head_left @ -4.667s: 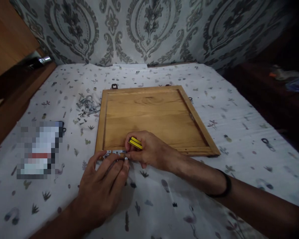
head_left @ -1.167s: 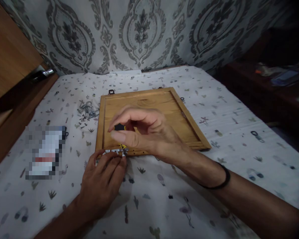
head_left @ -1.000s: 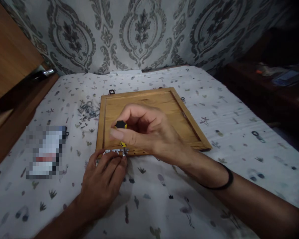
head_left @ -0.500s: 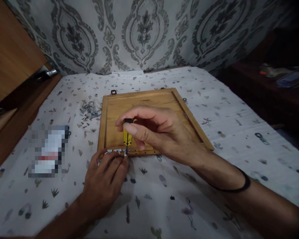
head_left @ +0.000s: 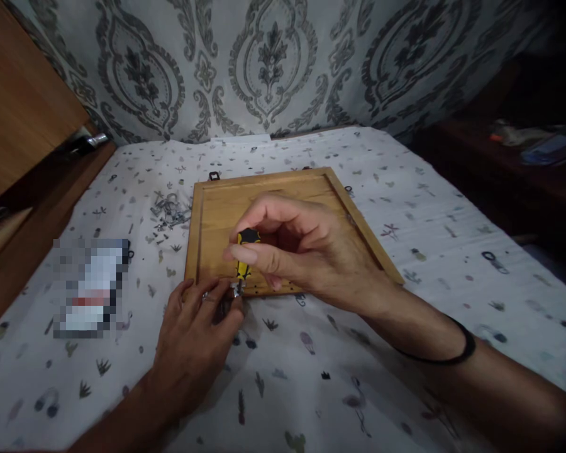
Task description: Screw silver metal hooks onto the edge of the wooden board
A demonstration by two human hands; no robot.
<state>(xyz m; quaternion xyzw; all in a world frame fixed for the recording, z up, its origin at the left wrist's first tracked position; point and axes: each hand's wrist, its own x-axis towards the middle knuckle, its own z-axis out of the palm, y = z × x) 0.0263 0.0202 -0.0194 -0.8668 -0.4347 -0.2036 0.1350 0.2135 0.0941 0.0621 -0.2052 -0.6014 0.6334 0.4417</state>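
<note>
My right hand grips a small screwdriver with a yellow and black handle between thumb and fingers. The tool leans slightly, its tip down at a silver metal hinge on the near edge of a framed wooden panel. My left hand holds the hinge against that edge, its fingers bent over the top and the thumb on the near side. Most of the hinge is hidden under these fingers. Several small dark holes show along the edge to the right of the screwdriver tip.
Loose screws and metal fittings lie in a heap left of the panel. A blurred-out flat object rests farther left on the patterned sheet. Wooden furniture borders the left side, and a patterned wall hanging stands behind.
The screwdriver handle's top has tipped a little to the right with my right hand. My left fingers have shifted and cover more of the hinge.
</note>
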